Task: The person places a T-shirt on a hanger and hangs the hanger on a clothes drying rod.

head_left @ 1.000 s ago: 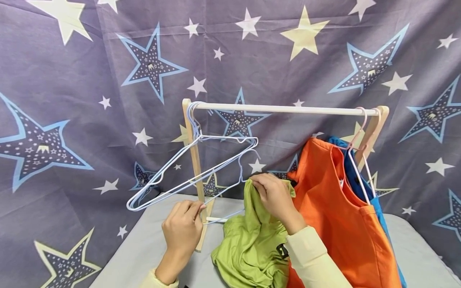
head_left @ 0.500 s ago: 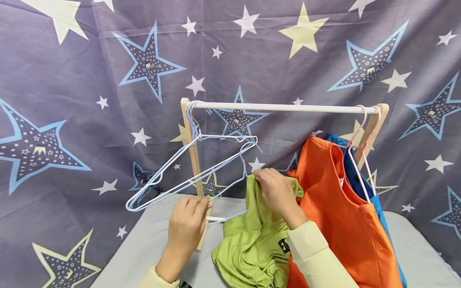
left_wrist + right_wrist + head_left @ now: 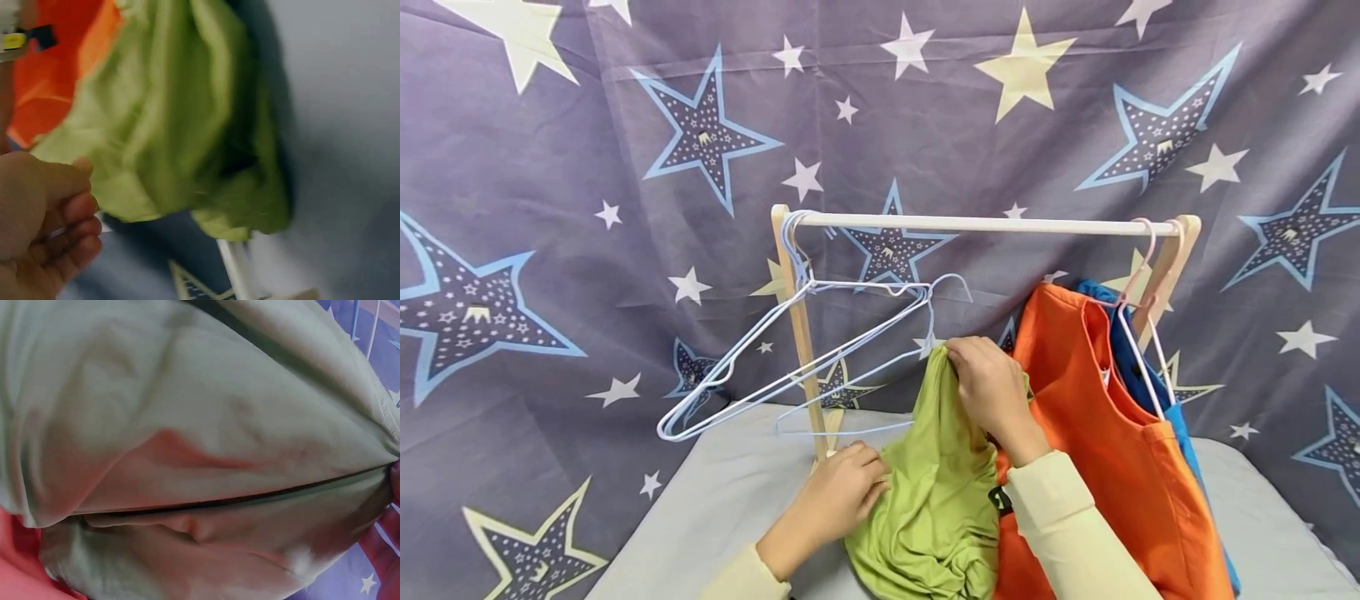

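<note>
A crumpled green shirt (image 3: 925,500) hangs from my right hand (image 3: 992,387), which pinches its top edge beside a light blue hanger's neck. That hanger (image 3: 857,383) has its right part hidden by the cloth; its left arm and bottom bar stick out bare, hook upward. My left hand (image 3: 842,492) is at the shirt's left side, below the hanger. In the left wrist view the left fingers (image 3: 78,209) are loosely bent close to the green cloth (image 3: 156,125), gripping nothing. Green fabric (image 3: 187,437) fills most of the right wrist view.
A wooden rack with a white rail (image 3: 970,223) stands behind. Several bare hangers (image 3: 730,367) hang at its left end. An orange top (image 3: 1097,467) and a blue garment (image 3: 1183,433) hang on the right. A grey-covered surface (image 3: 700,533) lies below, with a starry curtain behind.
My left hand has let go of the hanger's left end and moved down and right to the shirt. My right hand has shifted slightly right with shirt and hanger; the hook now shows higher.
</note>
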`<state>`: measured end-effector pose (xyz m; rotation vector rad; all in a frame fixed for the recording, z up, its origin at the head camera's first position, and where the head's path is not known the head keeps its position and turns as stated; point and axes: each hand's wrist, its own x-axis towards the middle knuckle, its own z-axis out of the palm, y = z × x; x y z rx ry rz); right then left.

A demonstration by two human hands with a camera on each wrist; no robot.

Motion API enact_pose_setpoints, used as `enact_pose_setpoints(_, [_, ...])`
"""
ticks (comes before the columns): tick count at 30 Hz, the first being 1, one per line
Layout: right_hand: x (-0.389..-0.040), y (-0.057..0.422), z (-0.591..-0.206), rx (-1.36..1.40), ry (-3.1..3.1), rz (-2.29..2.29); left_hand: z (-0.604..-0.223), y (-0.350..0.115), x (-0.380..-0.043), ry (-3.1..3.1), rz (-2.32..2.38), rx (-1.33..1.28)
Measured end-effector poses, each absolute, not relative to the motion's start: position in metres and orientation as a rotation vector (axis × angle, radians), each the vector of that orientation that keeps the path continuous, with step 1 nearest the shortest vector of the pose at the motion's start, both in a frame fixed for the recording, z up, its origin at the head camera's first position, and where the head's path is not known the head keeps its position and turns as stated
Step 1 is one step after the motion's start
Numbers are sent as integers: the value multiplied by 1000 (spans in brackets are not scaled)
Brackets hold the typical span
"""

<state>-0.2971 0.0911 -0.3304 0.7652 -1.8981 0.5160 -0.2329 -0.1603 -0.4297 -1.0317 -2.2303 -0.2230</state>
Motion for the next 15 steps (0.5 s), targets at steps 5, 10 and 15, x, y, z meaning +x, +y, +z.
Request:
enact_pose_setpoints(5, [-295,92,-327,732,-1909,529,-441,-160,-244,-2482,-460,-814])
enact_pose_setpoints(10, [-298,94,-326,691,-1875,539,-438,-153,-253,-2573,-741,-662])
enact_pose_setpoints(15, [-302,95,-327,667,-1835,563,-429,-143,-259,-2495,-1088,-859])
